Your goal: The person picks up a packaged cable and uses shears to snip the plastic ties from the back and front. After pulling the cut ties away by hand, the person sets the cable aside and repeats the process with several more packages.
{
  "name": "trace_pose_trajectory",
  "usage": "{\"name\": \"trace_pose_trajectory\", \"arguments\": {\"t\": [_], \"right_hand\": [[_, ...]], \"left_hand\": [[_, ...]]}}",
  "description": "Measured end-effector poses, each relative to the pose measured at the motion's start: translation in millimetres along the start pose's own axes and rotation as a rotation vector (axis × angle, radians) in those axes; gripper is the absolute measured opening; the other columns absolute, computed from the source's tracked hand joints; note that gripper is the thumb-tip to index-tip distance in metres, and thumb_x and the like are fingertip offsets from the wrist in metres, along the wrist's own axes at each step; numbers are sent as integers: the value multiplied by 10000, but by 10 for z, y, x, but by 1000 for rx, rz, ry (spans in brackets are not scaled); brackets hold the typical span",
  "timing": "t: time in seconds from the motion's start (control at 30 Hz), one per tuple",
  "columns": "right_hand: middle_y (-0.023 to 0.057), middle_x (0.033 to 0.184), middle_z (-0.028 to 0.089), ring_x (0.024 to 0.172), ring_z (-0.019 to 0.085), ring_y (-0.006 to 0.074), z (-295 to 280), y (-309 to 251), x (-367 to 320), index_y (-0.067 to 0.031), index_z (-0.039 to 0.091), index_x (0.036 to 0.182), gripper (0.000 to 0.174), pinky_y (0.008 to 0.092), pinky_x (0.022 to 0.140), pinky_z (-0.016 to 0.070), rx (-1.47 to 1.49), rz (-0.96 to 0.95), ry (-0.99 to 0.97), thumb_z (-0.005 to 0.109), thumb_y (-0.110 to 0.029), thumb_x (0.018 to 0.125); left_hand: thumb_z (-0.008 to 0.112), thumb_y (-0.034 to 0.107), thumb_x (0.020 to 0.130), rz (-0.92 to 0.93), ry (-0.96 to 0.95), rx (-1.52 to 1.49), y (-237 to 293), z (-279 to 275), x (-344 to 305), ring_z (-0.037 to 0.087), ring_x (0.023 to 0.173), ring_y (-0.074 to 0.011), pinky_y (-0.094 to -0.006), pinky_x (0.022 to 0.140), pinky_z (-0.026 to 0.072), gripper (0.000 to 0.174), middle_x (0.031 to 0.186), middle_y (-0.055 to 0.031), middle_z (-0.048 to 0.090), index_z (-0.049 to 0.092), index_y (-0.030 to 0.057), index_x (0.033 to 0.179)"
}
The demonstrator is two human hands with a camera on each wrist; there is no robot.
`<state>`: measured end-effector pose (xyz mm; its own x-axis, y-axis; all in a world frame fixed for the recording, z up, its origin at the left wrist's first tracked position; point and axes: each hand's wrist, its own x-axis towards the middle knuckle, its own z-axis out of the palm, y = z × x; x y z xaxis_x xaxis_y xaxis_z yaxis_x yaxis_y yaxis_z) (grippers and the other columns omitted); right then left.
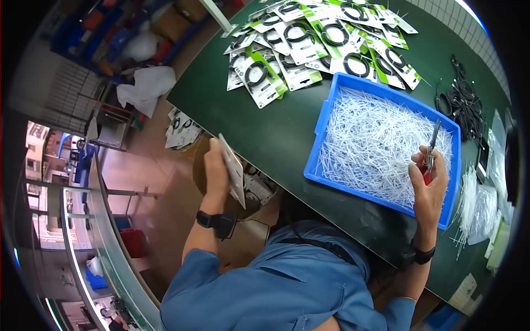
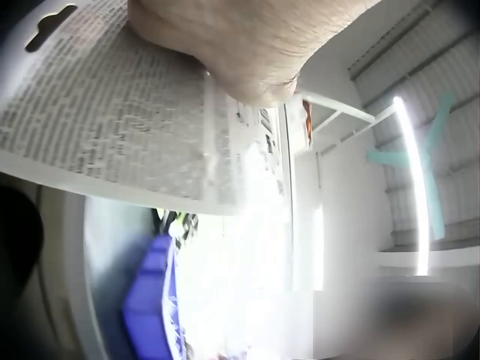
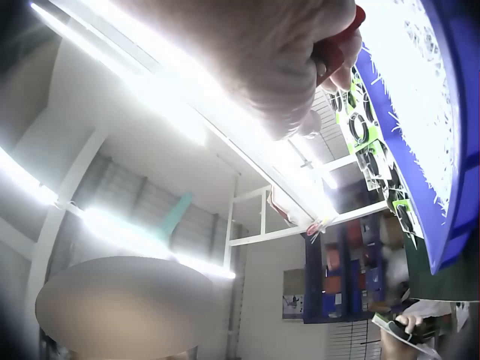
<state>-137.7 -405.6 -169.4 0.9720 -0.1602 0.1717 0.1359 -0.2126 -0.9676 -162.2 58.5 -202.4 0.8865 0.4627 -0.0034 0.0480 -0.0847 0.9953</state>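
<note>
My left hand (image 1: 216,174) holds a white packaging card (image 1: 234,172) off the table's near edge, fingers along one side. In the left wrist view, the printed back of this card (image 2: 112,127) faces the camera, with a hang slot at its corner. My right hand (image 1: 430,193) grips red-handled scissors (image 1: 433,148), blades pointing away from me. It is over a blue tray (image 1: 316,140) heaped with thin white plastic strips (image 1: 370,143). Part of the red handle (image 3: 330,54) shows under the fingers in the right wrist view.
Carded black cables (image 1: 295,41) lie piled at the table's far side. Loose black cables (image 1: 466,105) are right of the tray, with more white strips (image 1: 468,204) and clear plastic bags (image 1: 484,207) nearer me. Below the left edge, more packaged cards (image 1: 182,129) are stacked.
</note>
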Motion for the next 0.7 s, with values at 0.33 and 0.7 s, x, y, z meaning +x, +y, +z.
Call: {"name": "trace_pose_trajectory", "arguments": {"t": [0.33,0.7], "right_hand": [[18,933,600,804,544,71,-93,69,-15,24,573,1347,410,228,723,448,15,23,-69,656,-155,987],[66,763,585,701,553,141,-185,55,-1,61,601,1258,416,307,667,462,-212,-20,-135,655,-184,926]], "left_hand": [[611,241,1002,499,338,988,126,-591,568,630,944,-324,-410,857,489,223,989,-148,661,646,21,1015],[610,-95,815,1240,-175,1351,244,703,1699,548,1258,-355,-440,1111,426,643,1272,-162,593,532,69,1432]]}}
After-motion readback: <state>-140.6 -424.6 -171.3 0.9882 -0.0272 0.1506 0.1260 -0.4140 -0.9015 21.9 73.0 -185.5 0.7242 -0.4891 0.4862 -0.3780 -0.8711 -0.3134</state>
